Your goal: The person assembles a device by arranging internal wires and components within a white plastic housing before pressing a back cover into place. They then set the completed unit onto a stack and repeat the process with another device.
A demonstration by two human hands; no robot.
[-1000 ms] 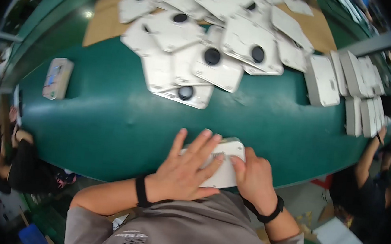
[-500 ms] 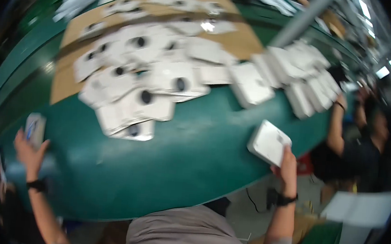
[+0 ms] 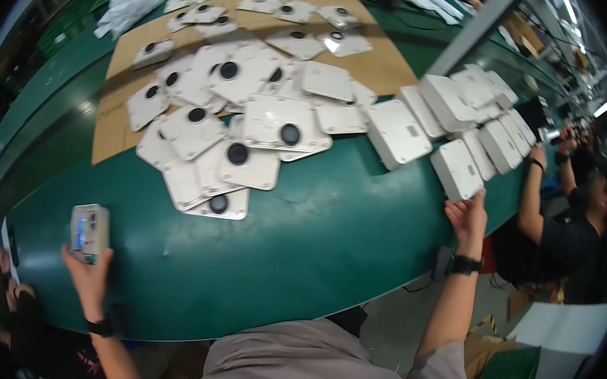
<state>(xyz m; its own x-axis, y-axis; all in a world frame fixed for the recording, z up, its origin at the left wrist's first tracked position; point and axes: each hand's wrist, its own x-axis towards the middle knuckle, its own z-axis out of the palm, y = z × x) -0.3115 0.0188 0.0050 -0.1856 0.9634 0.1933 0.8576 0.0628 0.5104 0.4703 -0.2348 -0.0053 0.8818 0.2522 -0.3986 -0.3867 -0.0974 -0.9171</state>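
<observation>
My left hand (image 3: 87, 282) is closed around the lower end of a small white device box (image 3: 90, 232) at the table's left. Its upward face has a blue screen and small parts. On the right, my right hand (image 3: 468, 217) has its fingers apart at the near end of a white lidded box (image 3: 457, 170). The fingertips touch or almost touch that box, which stands at the near end of a row of similar boxes (image 3: 499, 145). Another white box (image 3: 397, 134) lies left of the row.
White covers with round black parts (image 3: 207, 134) are heaped in the middle, partly on a brown cardboard sheet (image 3: 118, 119) over the green table (image 3: 299, 240). A grey metal post (image 3: 468, 41) rises behind the boxes. A co-worker (image 3: 566, 241) is at the right; clear plastic bags (image 3: 134, 1) lie far left.
My right hand has set the white box it held against the row and loosened its fingers. My left hand has closed on the device box and brought it nearer and rightward. The view has shifted slightly.
</observation>
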